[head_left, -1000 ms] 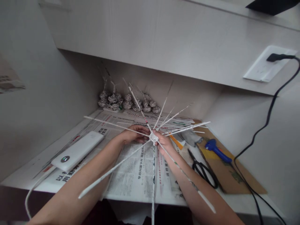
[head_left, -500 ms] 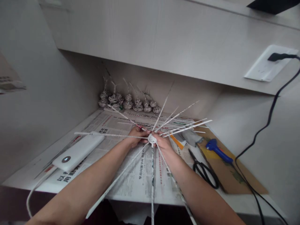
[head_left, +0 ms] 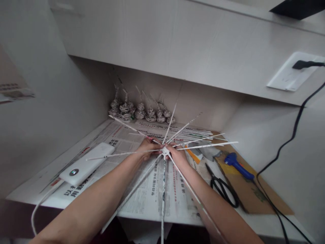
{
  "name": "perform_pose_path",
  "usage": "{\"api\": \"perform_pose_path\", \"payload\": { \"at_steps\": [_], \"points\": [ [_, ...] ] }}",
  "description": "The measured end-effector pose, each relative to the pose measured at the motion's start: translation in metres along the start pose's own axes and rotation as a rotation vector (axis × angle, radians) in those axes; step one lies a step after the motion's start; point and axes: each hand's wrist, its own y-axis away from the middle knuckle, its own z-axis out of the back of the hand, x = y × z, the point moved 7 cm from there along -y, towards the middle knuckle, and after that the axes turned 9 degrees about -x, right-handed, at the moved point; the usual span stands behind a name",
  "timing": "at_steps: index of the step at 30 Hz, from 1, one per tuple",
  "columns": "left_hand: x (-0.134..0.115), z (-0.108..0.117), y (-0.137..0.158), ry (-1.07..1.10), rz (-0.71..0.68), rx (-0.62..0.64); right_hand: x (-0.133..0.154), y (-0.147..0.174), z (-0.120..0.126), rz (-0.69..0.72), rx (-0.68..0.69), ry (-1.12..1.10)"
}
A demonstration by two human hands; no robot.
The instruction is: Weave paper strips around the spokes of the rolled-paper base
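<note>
Between my two hands sits a small woven hub of rolled paper strips [head_left: 165,151], held above newspaper. Long thin strips radiate from it in all directions, several toward the back and right, others toward me. My left hand [head_left: 150,149] is closed at the hub's left side, its fingers pinching the weave and a strip there. My right hand [head_left: 177,153] grips the hub's right edge, thumb and fingers closed near the centre. Part of the fingertips is hidden behind the strips.
Gourd-shaped woven paper pieces [head_left: 141,112] line the back wall. Loose paper strips [head_left: 195,130] lie before them. At right are black scissors [head_left: 223,188], a blue glue gun [head_left: 238,166] and cardboard [head_left: 259,193] beside a black cable [head_left: 276,145]. A white power bank [head_left: 88,162] lies left.
The hub stays between my hands while its strips have shifted and tilted slightly. The whole view has moved a little.
</note>
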Motion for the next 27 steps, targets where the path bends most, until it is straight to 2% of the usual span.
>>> {"api": "perform_pose_path", "payload": {
  "at_steps": [8,13,20,27],
  "points": [
    [0.004,0.004,-0.004,0.022,0.066,-0.037,-0.005,-0.001,0.004,0.025,-0.068,-0.007],
    [0.003,0.007,-0.006,0.006,0.079,-0.055,-0.004,-0.001,0.004,0.049,-0.062,0.013],
    [0.008,0.006,-0.006,0.011,0.147,-0.087,-0.011,0.0,0.002,-0.036,-0.049,-0.084],
    [0.015,0.008,-0.01,-0.013,0.164,-0.083,-0.007,0.002,-0.001,-0.019,-0.024,-0.043]
  ]
}}
